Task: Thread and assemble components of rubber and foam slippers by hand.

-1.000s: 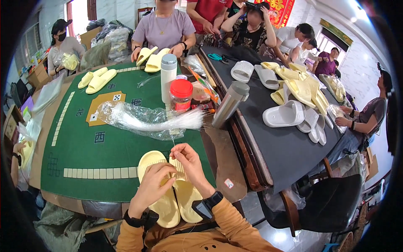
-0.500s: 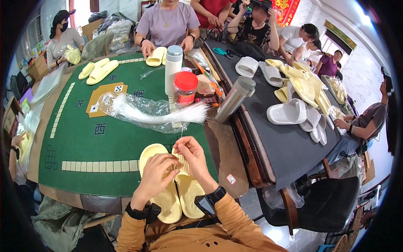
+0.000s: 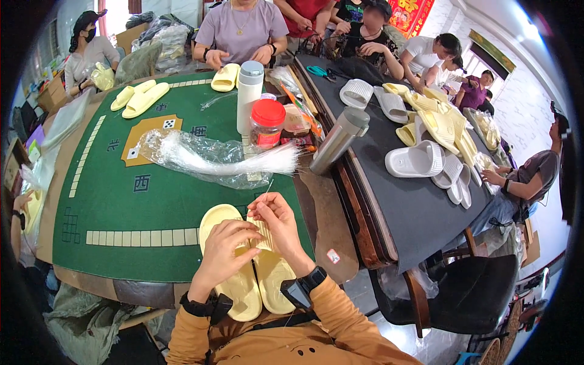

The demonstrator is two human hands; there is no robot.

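Observation:
A pair of pale yellow slippers [image 3: 238, 297] lies side by side at the table's near edge, toes pointing away from me. Over their ribbed straps, my left hand [image 3: 226, 254] has its fingers curled toward the thumb; what lies between them is too small to make out. Just right of it, my right hand [image 3: 277, 220] pinches a thin whitish plastic strand [image 3: 269, 184], whose end sticks up past the fingertips. Beyond both hands, a bundle of similar white strands [image 3: 213, 159] lies partly inside a clear plastic bag [image 3: 161, 148].
A white bottle [image 3: 249, 100], a red-lidded jar [image 3: 266, 125] and a steel flask [image 3: 337, 143] stand beyond my hands. More yellow slippers [image 3: 146, 100] lie on the green mat [image 3: 97, 207]. Grey slippers [image 3: 415, 161] share the dark right table with scissors [image 3: 317, 71]. Several people sit around.
My right hand has shifted slightly, and the strand's end now leans right above the fingers. My left hand stays over the straps. The person across has lifted their hands off the yellow slippers.

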